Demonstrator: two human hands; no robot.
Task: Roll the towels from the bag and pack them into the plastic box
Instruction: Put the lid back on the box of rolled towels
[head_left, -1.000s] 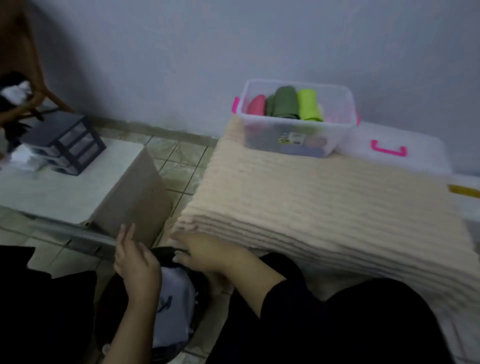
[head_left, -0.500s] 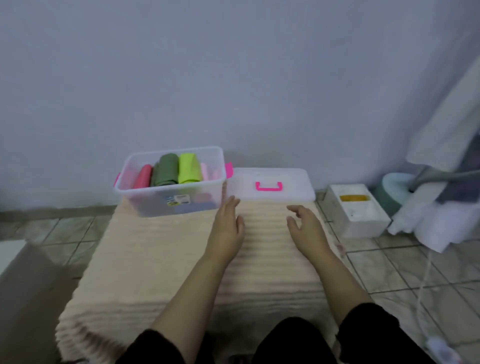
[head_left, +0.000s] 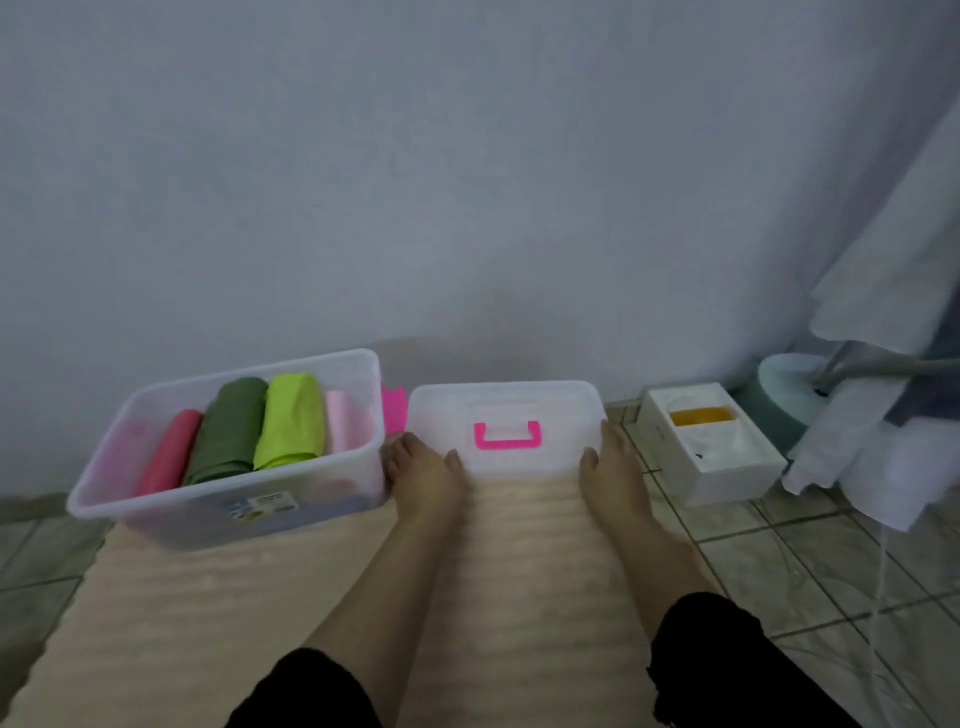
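A clear plastic box (head_left: 104, 499) stands on the beige ribbed mat at the left. Inside it lie rolled towels: a red one (head_left: 169, 452), a dark green one (head_left: 226, 431), a lime green one (head_left: 288, 421) and a pale pink one (head_left: 343, 428). To its right, against the wall, lies the box's clear lid (head_left: 506, 402) with a pink handle (head_left: 507, 435). My left hand (head_left: 423, 475) grips the lid's near left corner and my right hand (head_left: 610, 470) grips its near right edge. The bag is out of view.
The beige mat (head_left: 234, 613) covers the floor in front of me. A white open carton (head_left: 711, 444) with something yellow inside sits right of the lid on the tiles. White cloth (head_left: 883, 364) hangs over a pale round object (head_left: 779, 395) at the far right.
My view swung from the bag at my left to the box and lid. Both hands left the bag, crossed the mat and now hold the lid's near corners.
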